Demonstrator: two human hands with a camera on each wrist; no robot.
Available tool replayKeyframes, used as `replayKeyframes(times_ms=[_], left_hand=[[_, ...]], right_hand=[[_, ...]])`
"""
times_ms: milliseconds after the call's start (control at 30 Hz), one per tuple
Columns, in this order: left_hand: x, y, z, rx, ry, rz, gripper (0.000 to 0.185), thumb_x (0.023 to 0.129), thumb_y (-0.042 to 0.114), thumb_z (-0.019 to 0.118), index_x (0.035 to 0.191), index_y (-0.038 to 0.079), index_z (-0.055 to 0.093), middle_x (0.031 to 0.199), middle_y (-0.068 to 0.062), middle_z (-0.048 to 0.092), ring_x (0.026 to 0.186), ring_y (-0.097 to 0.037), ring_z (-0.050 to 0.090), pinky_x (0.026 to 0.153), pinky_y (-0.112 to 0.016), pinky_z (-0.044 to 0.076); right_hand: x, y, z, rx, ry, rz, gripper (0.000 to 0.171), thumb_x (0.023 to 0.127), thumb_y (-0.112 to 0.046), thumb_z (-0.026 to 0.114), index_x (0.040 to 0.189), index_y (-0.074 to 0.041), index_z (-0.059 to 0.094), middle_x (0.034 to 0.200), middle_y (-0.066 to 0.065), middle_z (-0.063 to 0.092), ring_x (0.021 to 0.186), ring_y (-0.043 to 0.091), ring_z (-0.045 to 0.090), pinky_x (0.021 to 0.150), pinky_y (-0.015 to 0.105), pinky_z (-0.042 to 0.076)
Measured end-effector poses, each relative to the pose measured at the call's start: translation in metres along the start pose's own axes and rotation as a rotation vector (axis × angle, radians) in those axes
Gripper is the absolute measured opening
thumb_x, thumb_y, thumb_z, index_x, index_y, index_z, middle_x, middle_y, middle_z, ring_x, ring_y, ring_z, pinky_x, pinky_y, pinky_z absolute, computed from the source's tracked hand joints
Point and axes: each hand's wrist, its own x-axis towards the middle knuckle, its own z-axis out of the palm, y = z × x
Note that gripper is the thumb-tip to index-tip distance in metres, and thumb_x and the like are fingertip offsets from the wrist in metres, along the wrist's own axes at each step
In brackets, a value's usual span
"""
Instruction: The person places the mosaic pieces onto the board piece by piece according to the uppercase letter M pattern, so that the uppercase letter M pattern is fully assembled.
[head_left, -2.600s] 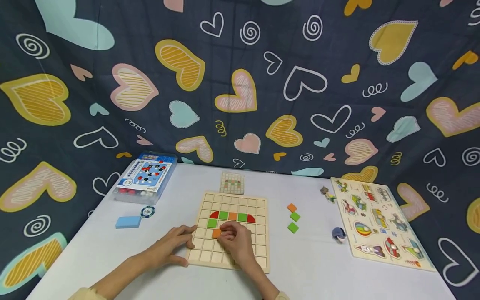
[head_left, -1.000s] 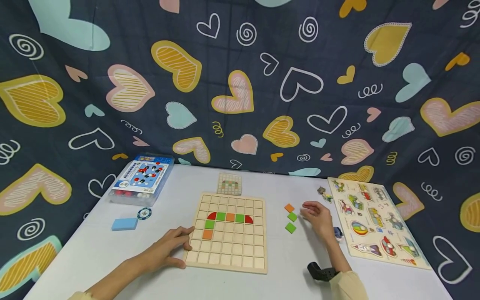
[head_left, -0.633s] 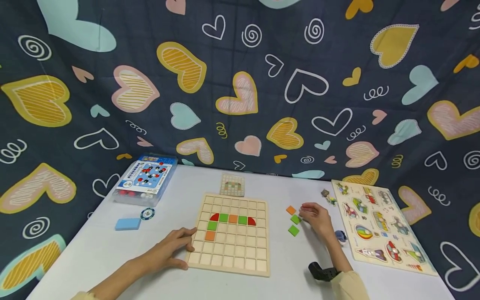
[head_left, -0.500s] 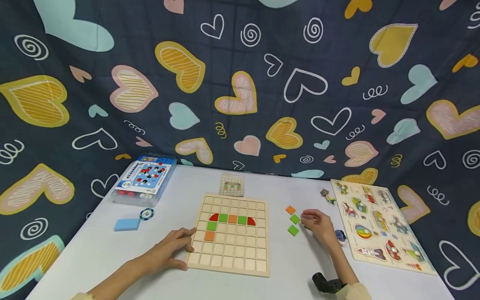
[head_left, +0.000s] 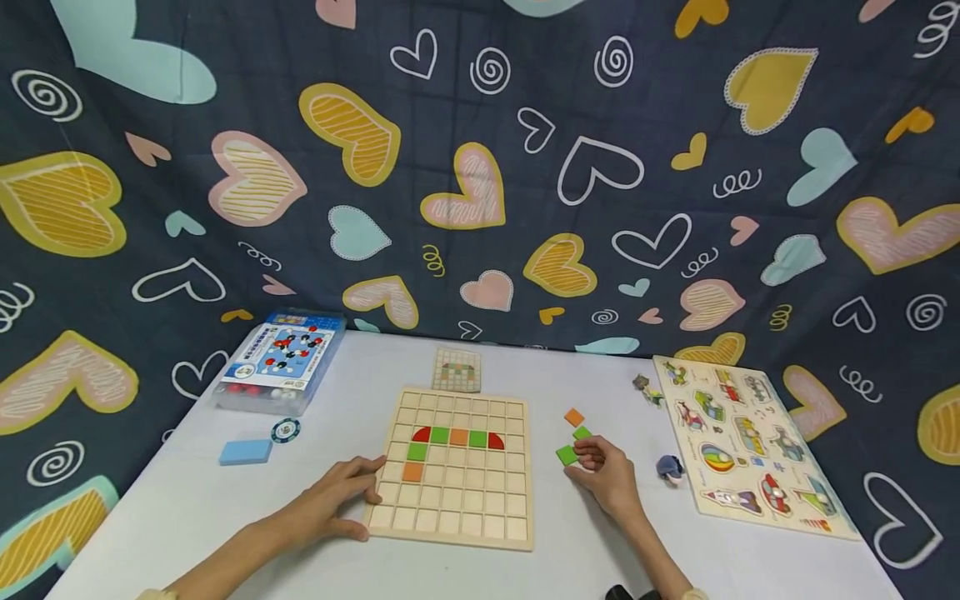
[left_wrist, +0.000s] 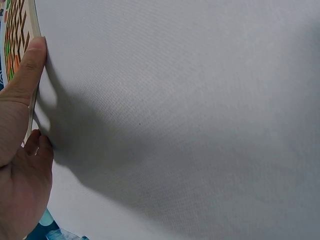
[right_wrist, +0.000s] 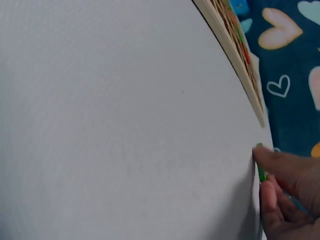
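A wooden grid board (head_left: 453, 539) lies in the middle of the white table, bearing red, green and orange pieces in some of its cells. Along its left side my left hand (head_left: 337, 500) rests, fingertips touching the edge and thumb near the front corner. To the right of the board, my right hand (head_left: 609, 479) pinches a green square tile (head_left: 567, 455) between thumb and fingers, low over the table. The right wrist view shows green (right_wrist: 261, 173) between thumb and fingers. Just behind lie another green tile (head_left: 582, 433) and an orange tile (head_left: 573, 417).
Behind the board lies a small pattern card (head_left: 456, 370). At left are a boxed molecule set (head_left: 285, 358), a blue block (head_left: 246, 452) and a round chip (head_left: 286, 430). A picture puzzle board (head_left: 750, 450) and two small figures, one dark blue (head_left: 670, 468), occupy the right.
An orange tile was set into the board under the left green one. My right hand then moved right to the loose tiles and now pinches the nearest green one. My left hand stayed put.
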Motion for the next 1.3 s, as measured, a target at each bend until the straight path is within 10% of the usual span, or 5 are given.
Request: replayKeyframes(times_ms=[333,1300], left_hand=[[0.001,0.001,0.0,-0.007,-0.006,0.002,0.031,0.076,0.045,0.071,0.096,0.025,0.057,0.146,-0.018,0.041,0.122,-0.038,0.041,0.096,-0.056,0.039],[-0.002,0.003,-0.001,-0.033,-0.008,-0.003,0.031,0.076,0.041,0.072,0.096,0.024,0.057,0.145,-0.019,0.041,0.122,-0.038,0.041,0.097,-0.054,0.039]], right_hand=[[0.001,-0.005,0.01,-0.057,0.051,0.0,0.033,0.071,0.005,0.08,0.101,0.005,0.065,0.092,0.013,0.07,0.081,0.02,0.065,0.068,0.017,0.052],[-0.014,-0.032,0.047,0.24,-0.038,0.012,0.028,0.078,0.008,0.073,0.104,0.005,0.065,0.099,0.017,0.07,0.081,0.019,0.069,0.071,0.019,0.054]])
